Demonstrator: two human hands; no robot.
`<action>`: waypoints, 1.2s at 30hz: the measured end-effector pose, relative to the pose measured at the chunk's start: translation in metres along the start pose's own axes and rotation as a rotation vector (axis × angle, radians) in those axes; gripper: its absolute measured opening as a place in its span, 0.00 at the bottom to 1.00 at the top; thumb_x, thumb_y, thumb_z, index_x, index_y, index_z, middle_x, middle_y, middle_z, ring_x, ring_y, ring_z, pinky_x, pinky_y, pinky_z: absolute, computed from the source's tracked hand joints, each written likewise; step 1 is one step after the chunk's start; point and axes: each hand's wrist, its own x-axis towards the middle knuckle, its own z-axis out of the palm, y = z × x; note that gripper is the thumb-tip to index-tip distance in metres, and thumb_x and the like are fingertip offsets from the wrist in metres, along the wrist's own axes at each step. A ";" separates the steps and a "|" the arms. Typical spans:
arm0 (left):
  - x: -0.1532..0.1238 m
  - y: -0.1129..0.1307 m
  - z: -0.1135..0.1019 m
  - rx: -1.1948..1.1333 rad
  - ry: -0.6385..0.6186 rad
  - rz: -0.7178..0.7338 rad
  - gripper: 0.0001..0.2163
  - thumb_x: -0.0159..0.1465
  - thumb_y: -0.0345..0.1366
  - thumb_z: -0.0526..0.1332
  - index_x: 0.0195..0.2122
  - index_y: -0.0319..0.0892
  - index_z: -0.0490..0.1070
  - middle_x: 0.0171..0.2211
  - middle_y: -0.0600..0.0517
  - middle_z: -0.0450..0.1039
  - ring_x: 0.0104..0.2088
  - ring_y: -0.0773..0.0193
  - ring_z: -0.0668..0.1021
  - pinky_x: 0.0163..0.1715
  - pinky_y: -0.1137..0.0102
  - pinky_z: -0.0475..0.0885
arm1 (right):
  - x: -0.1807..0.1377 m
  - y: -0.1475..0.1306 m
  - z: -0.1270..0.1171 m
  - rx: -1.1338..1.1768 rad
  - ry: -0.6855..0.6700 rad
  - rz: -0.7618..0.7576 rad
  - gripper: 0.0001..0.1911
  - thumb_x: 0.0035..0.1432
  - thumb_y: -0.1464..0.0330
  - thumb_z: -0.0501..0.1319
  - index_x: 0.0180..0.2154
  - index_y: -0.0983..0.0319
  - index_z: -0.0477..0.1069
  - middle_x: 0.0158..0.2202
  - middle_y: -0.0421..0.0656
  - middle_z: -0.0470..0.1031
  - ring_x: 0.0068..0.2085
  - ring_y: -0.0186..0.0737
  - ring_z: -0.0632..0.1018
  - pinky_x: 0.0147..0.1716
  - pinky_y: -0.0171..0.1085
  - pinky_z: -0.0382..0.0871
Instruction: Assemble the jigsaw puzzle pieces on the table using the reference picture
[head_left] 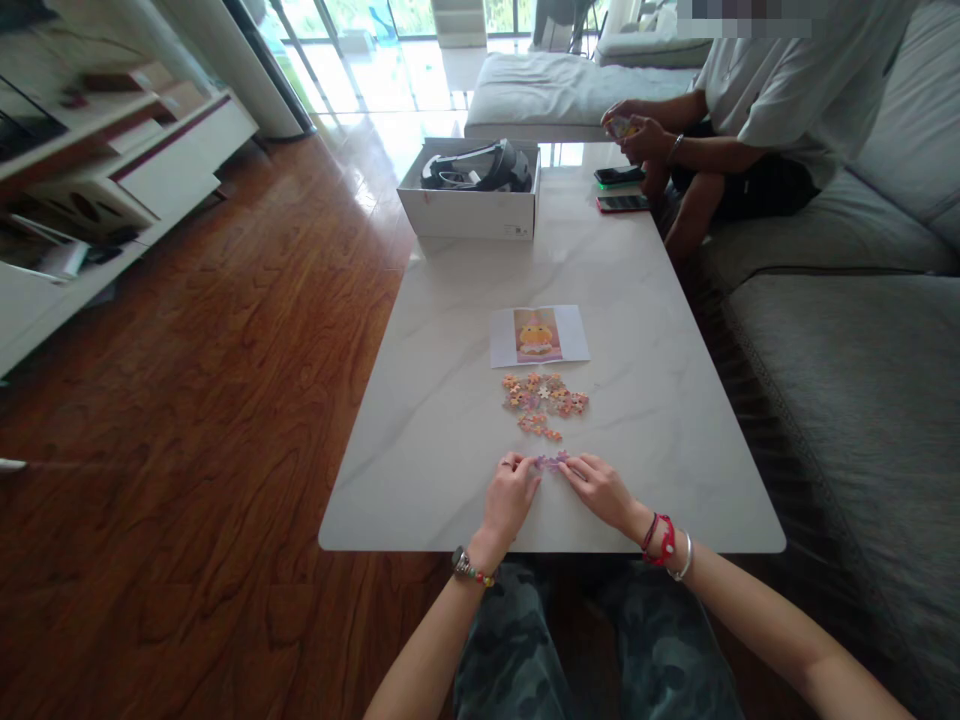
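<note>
The left hand (511, 493) is resting on the near part of the table (660, 330), its fingers curling together and closing on the left end of the purple puzzle pieces (551, 462). The right hand (600, 488) is meeting it from the other side, its fingertips pinching the right end of the same pieces, so the two hands are almost touching. The pieces are lying flat on the marble top, just inside the near edge and between the two hands.

Just beyond them, a small cluster of orange pieces (540, 427) is lying loose, and behind that a wider pile of mixed pieces (545, 394) is spreading across the middle of the table. Past the pile, a printed reference picture (538, 335) is lying flat. Nothing is standing between the hands and these things.

At the far end, an open white box (469, 210) is holding a black headset (478, 166). To its right, two phones (621, 189) are lying near the table's edge. There another person is sitting on the grey sofa (847, 340), that person's hands (634, 128) holding something small, well apart from the puzzle. Wooden floor (202, 380) is running along the left side.
</note>
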 end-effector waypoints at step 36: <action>0.100 -0.026 -0.025 0.045 0.207 -0.058 0.13 0.56 0.32 0.55 0.43 0.43 0.66 0.38 0.49 0.64 0.36 0.65 0.70 0.37 0.71 0.67 | 0.124 0.047 -0.008 0.217 0.006 0.352 0.05 0.49 0.70 0.58 0.32 0.63 0.67 0.35 0.45 0.65 0.38 0.38 0.68 0.37 0.37 0.63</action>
